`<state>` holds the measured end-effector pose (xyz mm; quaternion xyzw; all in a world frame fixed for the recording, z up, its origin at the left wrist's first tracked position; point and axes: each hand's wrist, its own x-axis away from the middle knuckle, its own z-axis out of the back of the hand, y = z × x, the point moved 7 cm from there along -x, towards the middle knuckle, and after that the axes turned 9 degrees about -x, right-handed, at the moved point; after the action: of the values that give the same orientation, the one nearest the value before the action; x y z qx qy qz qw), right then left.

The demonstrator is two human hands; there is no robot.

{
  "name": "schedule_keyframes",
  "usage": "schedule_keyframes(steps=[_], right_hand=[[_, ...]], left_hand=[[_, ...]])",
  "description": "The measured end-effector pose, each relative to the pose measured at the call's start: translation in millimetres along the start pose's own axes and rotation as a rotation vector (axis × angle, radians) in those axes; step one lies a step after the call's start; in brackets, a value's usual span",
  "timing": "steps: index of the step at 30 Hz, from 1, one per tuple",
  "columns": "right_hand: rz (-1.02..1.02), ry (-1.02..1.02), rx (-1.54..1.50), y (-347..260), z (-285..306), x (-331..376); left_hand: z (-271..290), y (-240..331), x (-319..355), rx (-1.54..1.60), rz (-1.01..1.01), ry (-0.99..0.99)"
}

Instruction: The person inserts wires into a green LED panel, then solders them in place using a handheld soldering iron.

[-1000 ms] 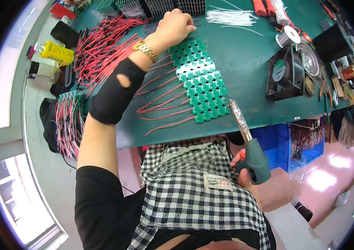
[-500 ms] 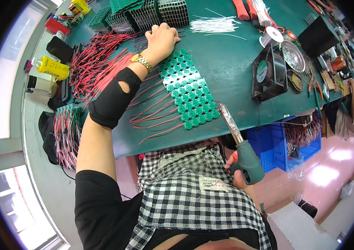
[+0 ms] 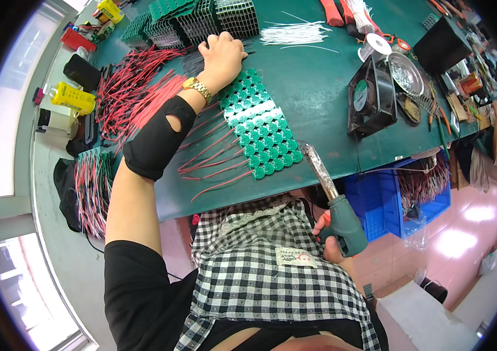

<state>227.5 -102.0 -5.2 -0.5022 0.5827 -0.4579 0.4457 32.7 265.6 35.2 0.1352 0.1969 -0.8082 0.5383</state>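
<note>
My left hand (image 3: 222,61), with a gold watch and black sleeve on that arm, bends its fingers down over a bunch of thin black wires (image 3: 192,63) at the far side of the table. Its fingertips are partly hidden, so what they pinch does not show. Just nearer lies a panel of round green circuit boards (image 3: 265,136), with red and black wires leading off its left edge. By the table's front edge, my right hand (image 3: 331,241) is wrapped round the handle of a dark green soldering gun (image 3: 345,225). Its metal barrel points up toward the panel's near right corner.
Red wires (image 3: 137,93) are heaped left of the panel. Behind stand stacked green board panels (image 3: 195,23); white wires (image 3: 295,33) lie beside them. A black fan (image 3: 371,99), solder spool (image 3: 375,47) and metal dish (image 3: 407,75) are at right. A blue bin (image 3: 377,205) sits below the table edge.
The whole view has shifted slightly to the left. Both hands keep nearly the same places and grips.
</note>
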Motion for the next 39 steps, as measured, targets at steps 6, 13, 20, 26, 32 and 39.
schedule_keyframes(steps=[6, 13, 20, 26, 32, 39], right_hand=[[0.023, 0.041, -0.067, -1, 1, -1], [-0.042, 0.014, -0.07, 1, -1, 3], [-0.019, -0.055, -0.078, -11, -14, -8], [-0.063, -0.078, -0.262, 11, -8, 6], [-0.265, -0.134, -0.191, 18, -5, 12], [-0.273, -0.14, -0.149, 18, -5, 14]], left_hand=[[-3, 2, -2, -0.01, -0.07, 0.0], [13, -10, -6, 0.188, -0.021, 0.123], [120, 13, 35, 0.526, -0.329, 0.204], [134, 30, 144, 0.733, -0.069, -0.119], [117, 52, 193, 0.835, -0.142, -0.223], [102, 58, 188, 0.803, -0.098, -0.254]])
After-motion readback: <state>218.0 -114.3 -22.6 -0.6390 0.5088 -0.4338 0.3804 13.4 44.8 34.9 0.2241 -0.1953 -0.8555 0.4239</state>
